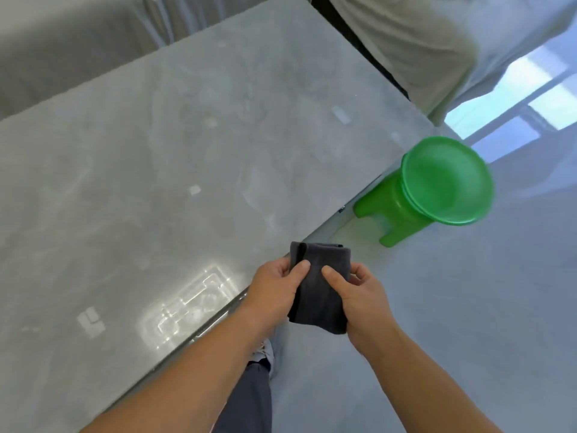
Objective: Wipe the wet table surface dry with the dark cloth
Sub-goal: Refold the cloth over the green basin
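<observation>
While both hands grip it | dark cloth folded, thick, charcoal | left hand and right hand pinching its sides

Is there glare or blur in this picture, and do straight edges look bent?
Head view: bright glare lies on the table near its front edge, left of the left hand; window light reflects on the glossy floor at upper right. The green basin is slightly blurred; the cloth and right hand are fairly sharp. The wide lens slightly bows the table edges.
</observation>
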Demonstrator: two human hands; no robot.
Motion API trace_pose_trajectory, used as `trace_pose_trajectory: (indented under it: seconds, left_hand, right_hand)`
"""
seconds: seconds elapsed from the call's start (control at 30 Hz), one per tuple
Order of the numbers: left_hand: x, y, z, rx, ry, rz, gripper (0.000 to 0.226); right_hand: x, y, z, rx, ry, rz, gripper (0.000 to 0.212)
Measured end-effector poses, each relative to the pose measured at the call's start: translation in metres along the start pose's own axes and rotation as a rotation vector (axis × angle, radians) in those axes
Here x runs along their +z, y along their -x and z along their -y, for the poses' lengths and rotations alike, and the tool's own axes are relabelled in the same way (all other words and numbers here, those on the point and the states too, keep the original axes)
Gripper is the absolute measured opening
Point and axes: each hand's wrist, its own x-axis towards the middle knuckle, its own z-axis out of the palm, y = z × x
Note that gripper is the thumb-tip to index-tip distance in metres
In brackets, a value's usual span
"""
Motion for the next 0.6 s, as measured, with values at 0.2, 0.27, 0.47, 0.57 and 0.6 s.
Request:
trace_pose_trajectory:
  seconds: [0.2, 0.27, 0.47, 0.57, 0.6]
  left_hand:
    - [0.078, -0.084, -0.053, -0.003, -0.149, 0.170, 0.029]
    - [0.104, -0.113, -0.071, -0.007, -0.178, 0.216, 0.028]
    - [0.177, -0.195, -0.099, 0.048, -0.343, 0.340, 0.016]
    - [0.212, -0.236, -0.099, 0.099, -0.442, 0.323, 0.015]
    - [0.223, -0.248, -0.098, 0.100, -0.461, 0.314, 0.015]
  right_hand:
    - [-0.060, -0.067, 0.049, 0.046, -0.120, -0.179, 0.028]
    - [-0.077, -0.093, 0.064, 0.049, -0.143, -0.231, 0.030]
    - [-0.133, -0.167, 0.091, 0.004, -0.245, -0.334, 0.022]
    - [-0.164, -0.208, 0.089, 0.013, -0.278, -0.327, 0.020]
    - [-0.172, -0.220, 0.087, 0.014, -0.268, -0.328, 0.022]
